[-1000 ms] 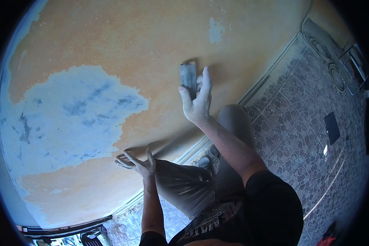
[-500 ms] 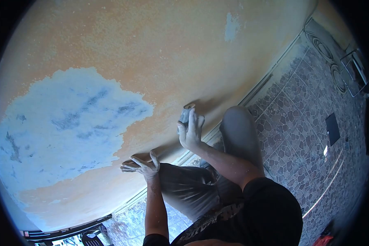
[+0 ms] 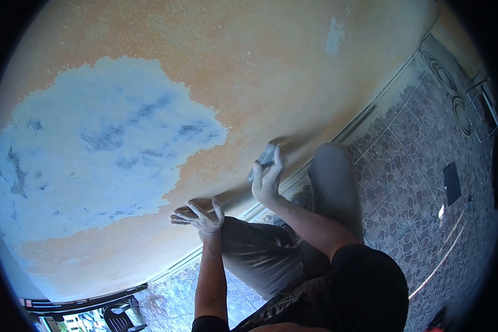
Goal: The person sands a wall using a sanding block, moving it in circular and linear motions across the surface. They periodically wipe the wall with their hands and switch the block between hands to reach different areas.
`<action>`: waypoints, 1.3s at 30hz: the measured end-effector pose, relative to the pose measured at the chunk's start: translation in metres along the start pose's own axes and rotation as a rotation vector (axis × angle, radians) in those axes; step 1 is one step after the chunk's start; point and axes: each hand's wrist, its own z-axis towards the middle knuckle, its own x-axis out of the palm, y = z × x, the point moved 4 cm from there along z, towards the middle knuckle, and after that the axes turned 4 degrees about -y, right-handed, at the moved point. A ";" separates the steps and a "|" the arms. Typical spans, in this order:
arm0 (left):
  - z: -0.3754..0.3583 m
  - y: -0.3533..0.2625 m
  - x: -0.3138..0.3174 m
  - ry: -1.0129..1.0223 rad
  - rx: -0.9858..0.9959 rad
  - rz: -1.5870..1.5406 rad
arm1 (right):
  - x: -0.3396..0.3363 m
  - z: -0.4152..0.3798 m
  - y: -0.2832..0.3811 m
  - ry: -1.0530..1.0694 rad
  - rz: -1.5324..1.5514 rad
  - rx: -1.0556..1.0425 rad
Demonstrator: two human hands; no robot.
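Observation:
My right hand [image 3: 268, 180], coated in pale dust, grips a greyish block [image 3: 264, 160] against the lower part of the orange wall [image 3: 232, 72]. What the block is made of cannot be told. My left hand [image 3: 205, 218], also dusty, is spread with its fingers resting on the wall, further left and low down; nothing is in it. Above and to the left of my left hand lies a large whitish-blue bare patch [image 3: 105, 149] with dark smudges and a ragged edge. A smaller pale patch [image 3: 333, 36] shows higher up.
Stone-patterned floor tiles [image 3: 393, 160] meet the wall along a dusty edge. My bent knee [image 3: 335, 166] is close to the wall. A dark flat rectangle [image 3: 451, 183] lies on the floor, coiled cable [image 3: 442, 76] and a metal frame [image 3: 484, 110] beyond. A dark chair [image 3: 119, 318] stands lower left.
The view has shifted, so the wall patches sit further right and higher. My right hand has tilted with the block. My left hand stays spread on the wall.

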 end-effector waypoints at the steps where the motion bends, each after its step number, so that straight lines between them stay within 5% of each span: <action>1: 0.000 0.000 0.001 0.013 0.001 -0.025 | -0.002 0.032 0.013 -0.111 -0.042 -0.044; 7: -0.004 -0.004 0.000 -0.039 0.014 -0.002 | -0.043 0.200 0.056 -0.413 0.112 0.276; 9: -0.003 -0.006 0.000 -0.052 0.011 -0.005 | -0.020 0.154 0.039 -0.457 0.001 0.057; 13: -0.006 -0.008 -0.003 -0.022 0.020 -0.019 | -0.007 0.005 -0.014 0.120 -0.223 -0.319; 14: -0.006 -0.006 -0.001 -0.023 0.023 -0.044 | -0.009 0.007 -0.011 0.117 -0.220 -0.310; 18: -0.009 -0.005 0.000 -0.009 0.033 -0.029 | -0.014 0.126 0.057 -0.239 -0.064 -0.118; 21: -0.009 -0.007 -0.001 -0.018 0.023 -0.024 | -0.021 0.188 0.078 -0.309 0.192 0.069; 23: -0.006 -0.010 0.001 -0.036 0.014 -0.009 | -0.015 0.178 0.095 -0.340 0.171 0.083; 25: -0.005 -0.010 0.004 -0.044 0.012 -0.013 | 0.007 0.106 0.067 -0.285 -0.051 -0.197; 26: -0.008 -0.009 0.002 -0.038 0.012 -0.017 | 0.013 0.046 0.026 -0.092 -0.130 -0.101; 27: -0.010 -0.009 0.002 -0.039 0.005 -0.032 | 0.008 0.001 0.004 0.064 -0.313 -0.232; 30: -0.012 -0.008 0.002 -0.029 0.023 -0.009 | -0.005 -0.012 0.000 0.137 -0.314 -0.191; 35: -0.016 -0.009 0.004 -0.041 0.018 -0.045 | 0.002 0.164 0.135 -0.188 -0.014 -0.209; 39: -0.016 -0.010 0.004 -0.048 0.009 -0.033 | 0.011 0.167 0.146 -0.225 -0.084 -0.296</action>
